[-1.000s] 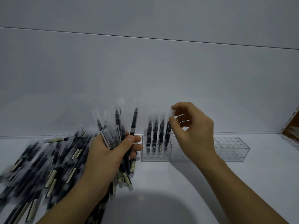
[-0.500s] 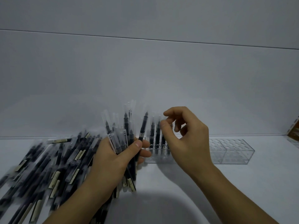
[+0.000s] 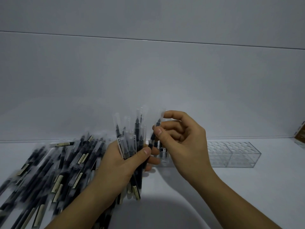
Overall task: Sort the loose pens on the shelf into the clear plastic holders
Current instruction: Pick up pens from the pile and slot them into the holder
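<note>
My left hand [image 3: 122, 164] grips an upright bundle of black pens [image 3: 130, 142] with clear caps. My right hand [image 3: 183, 146] pinches the top of a single pen [image 3: 156, 129] at the right edge of that bundle, between thumb and fingers. Behind my right hand stands a clear plastic holder [image 3: 234, 154] with round holes; its right part shows no pens, and its left end is hidden by my hands. A large pile of loose pens [image 3: 54, 171] lies on the white shelf to the left.
A white back wall [image 3: 148, 88] rises right behind the holder. A brown box corner [image 3: 300, 136] shows at the far right edge. Bare shelf surface [image 3: 264, 187] lies to the right of my right arm.
My right hand left the pens standing in the holder, moved left to the bundle and took hold of one pen's top. My left hand with the bundle shifted right, toward the holder.
</note>
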{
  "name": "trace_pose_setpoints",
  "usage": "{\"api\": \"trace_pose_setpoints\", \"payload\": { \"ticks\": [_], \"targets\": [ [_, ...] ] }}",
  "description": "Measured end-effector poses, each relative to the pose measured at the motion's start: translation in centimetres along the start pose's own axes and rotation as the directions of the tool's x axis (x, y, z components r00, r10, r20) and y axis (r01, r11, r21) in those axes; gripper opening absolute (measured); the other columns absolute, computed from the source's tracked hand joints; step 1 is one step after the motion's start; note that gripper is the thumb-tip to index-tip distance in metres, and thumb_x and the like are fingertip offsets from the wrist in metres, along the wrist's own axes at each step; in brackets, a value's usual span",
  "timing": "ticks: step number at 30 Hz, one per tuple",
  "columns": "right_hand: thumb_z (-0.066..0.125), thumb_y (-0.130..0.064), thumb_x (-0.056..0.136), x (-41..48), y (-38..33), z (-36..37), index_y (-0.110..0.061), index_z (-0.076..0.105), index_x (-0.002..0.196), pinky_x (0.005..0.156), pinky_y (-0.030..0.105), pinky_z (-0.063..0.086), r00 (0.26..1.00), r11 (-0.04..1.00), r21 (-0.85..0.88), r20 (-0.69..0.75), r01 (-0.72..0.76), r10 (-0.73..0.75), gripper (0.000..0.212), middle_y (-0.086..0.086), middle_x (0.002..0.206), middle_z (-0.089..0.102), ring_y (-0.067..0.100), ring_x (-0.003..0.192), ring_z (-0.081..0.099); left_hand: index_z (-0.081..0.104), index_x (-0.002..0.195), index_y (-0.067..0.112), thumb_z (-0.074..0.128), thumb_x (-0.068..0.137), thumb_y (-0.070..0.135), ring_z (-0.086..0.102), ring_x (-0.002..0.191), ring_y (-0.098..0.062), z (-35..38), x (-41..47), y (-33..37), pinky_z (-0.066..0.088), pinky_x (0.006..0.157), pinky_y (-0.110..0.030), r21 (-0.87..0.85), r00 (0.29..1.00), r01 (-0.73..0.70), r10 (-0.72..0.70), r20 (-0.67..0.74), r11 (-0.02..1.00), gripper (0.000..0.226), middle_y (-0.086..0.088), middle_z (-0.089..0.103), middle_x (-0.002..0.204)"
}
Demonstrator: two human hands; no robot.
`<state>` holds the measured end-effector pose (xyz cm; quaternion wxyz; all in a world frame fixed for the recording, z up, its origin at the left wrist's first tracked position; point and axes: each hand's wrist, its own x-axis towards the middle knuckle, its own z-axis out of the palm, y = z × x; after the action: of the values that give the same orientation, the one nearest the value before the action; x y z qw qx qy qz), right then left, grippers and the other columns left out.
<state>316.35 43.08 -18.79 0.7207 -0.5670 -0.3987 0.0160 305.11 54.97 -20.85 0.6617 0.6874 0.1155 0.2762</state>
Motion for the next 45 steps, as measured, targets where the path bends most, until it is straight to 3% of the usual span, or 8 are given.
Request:
{"api": "trace_pose_setpoints", "payload": {
  "ticks": [4,10,15,20,26,33,38,45],
  "targets": [
    [0.072,0.001,0.092,0.0,-0.1,0.0,-0.017,0.065,0.113,0.067,0.028,0.057,1.0,1.0,0.007,-0.013,0.005,-0.005,0.029,0.012,0.085,0.067,0.02,0.066,0.06,0.079,0.097,0.019,0.069,0.08,0.027,0.075,0.094,-0.021,-0.1,0.1,0.1,0.058,0.083,-0.037,0.025,0.998,-0.028,0.03,-0.058,0.999,0.022,-0.004,0.079,0.095],
    [0.068,0.01,0.089,0.6,-0.1,-0.6,-0.017,0.066,0.112,0.059,0.02,0.047,0.997,1.0,0.02,-0.071,0.017,-0.016,0.036,-0.009,0.081,0.064,0.005,0.058,0.05,0.076,0.082,0.019,0.072,0.082,0.03,0.07,0.075,-0.04,-0.4,0.3,0.4,0.058,0.075,-0.062,0.018,0.983,-0.016,0.019,-0.184,1.0,0.012,-0.011,0.072,0.077],
    [0.067,0.008,0.088,0.6,-0.1,-1.0,-0.021,0.067,0.113,0.054,0.02,0.046,0.991,0.993,-0.105,-0.114,0.057,-0.069,0.038,0.003,0.088,0.068,0.02,0.078,0.062,0.075,0.084,0.017,0.073,0.075,0.035,0.072,0.082,-0.029,-0.7,0.6,0.1,0.056,0.074,-0.039,-0.008,0.973,-0.021,0.019,-0.23,1.0,0.02,-0.013,0.074,0.085],
    [0.068,0.004,0.092,0.8,-0.1,-1.1,-0.022,0.068,0.112,0.061,0.043,0.058,0.985,0.99,-0.113,-0.136,0.088,-0.103,0.033,0.002,0.09,0.065,0.024,0.072,0.059,0.077,0.092,0.015,0.072,0.076,0.034,0.074,0.083,-0.024,-0.9,0.8,0.1,0.055,0.075,-0.033,-0.042,0.962,-0.017,0.004,-0.274,0.999,0.025,-0.01,0.076,0.085],
    [0.074,-0.002,0.092,0.9,0.5,-1.2,-0.019,0.065,0.118,0.071,0.021,0.055,0.98,0.971,-0.195,-0.118,0.138,-0.163,0.033,-0.011,0.091,0.069,0.014,0.08,0.068,0.071,0.097,0.009,0.068,0.085,0.018,0.076,0.077,-0.019,-1.0,0.9,0.2,0.059,0.061,-0.024,-0.132,0.946,-0.056,0.01,-0.324,0.99,0.016,-0.007,0.078,0.088],
    [0.076,-0.008,0.092,0.8,1.5,-1.2,-0.027,0.064,0.125,0.074,0.023,0.058,0.969,0.908,-0.371,-0.068,0.196,-0.238,0.04,-0.014,0.096,0.067,0.016,0.087,0.068,0.074,0.095,0.015,0.064,0.094,0.014,0.076,0.083,-0.022,-1.0,0.9,0.2,0.06,0.076,-0.039,-0.071,0.942,-0.064,0.037,-0.333,0.995,0.01,-0.004,0.079,0.093],
    [0.078,-0.008,0.09,1.2,2.0,-0.8,-0.043,0.045,0.139,0.072,0.011,0.054,0.959,0.837,-0.478,0.04,0.266,-0.282,0.068,-0.02,0.096,0.063,0.003,0.089,0.067,0.074,0.099,0.011,0.064,0.094,0.014,0.076,0.084,-0.019,-0.8,0.9,0.4,0.059,0.077,-0.037,-0.075,0.947,-0.054,0.027,-0.32,0.996,0.011,-0.002,0.079,0.094],
    [0.077,-0.013,0.091,1.1,3.2,-0.3,-0.035,0.051,0.129,0.078,0.003,0.049,0.936,0.736,-0.589,0.114,0.334,-0.334,0.051,-0.016,0.1,0.061,-0.007,0.086,0.063,0.073,0.099,0.009,0.062,0.095,0.011,0.077,0.086,-0.023,-0.7,0.8,0.5,0.063,0.073,-0.037,-0.12,0.954,-0.033,-0.005,-0.298,0.992,0.012,-0.005,0.079,0.094]
  ]
}}
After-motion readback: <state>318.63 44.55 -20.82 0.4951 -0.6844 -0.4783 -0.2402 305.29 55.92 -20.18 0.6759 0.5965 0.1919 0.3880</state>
